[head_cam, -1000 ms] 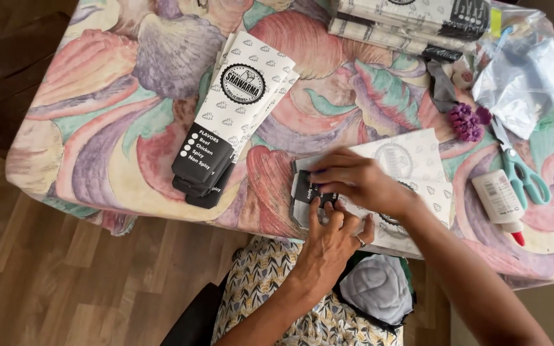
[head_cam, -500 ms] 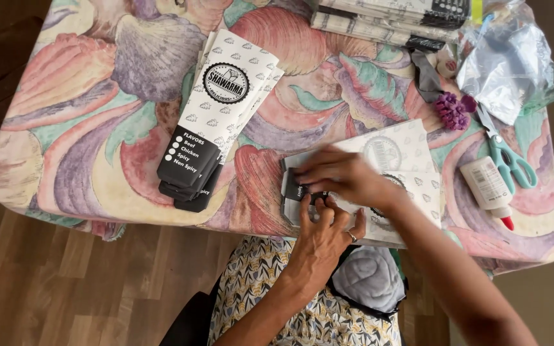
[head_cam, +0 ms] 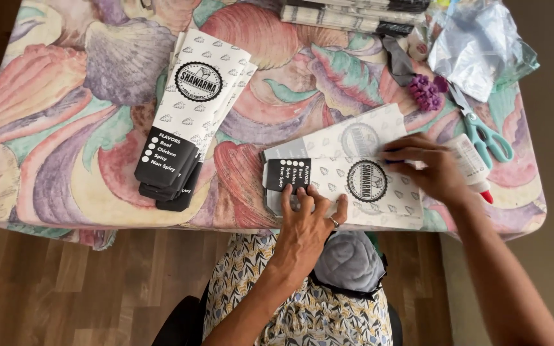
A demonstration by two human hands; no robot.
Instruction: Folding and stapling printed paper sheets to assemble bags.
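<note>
Both hands flatten a paper sleeve.
Left hand (head_cam: 306, 214) and right hand (head_cam: 428, 168), apart, palms open, press the printed sleeve (head_cam: 354, 186); creasing it seemingly comes next.

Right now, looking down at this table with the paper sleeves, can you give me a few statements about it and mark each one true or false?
1. Both hands rest on a flat paper sleeve near the table edge. True: the left hand presses its dark end, the right hand its far end.
2. The scissors are in the right hand. False: they lie on the tablecloth beyond it.
3. A stack of sleeves lies apart, on the left hand's side. True.
4. The glue bottle stands upright. False: it lies on its side by the right hand.
5. The table is bare wood. False: a flowery cloth covers it.
</note>
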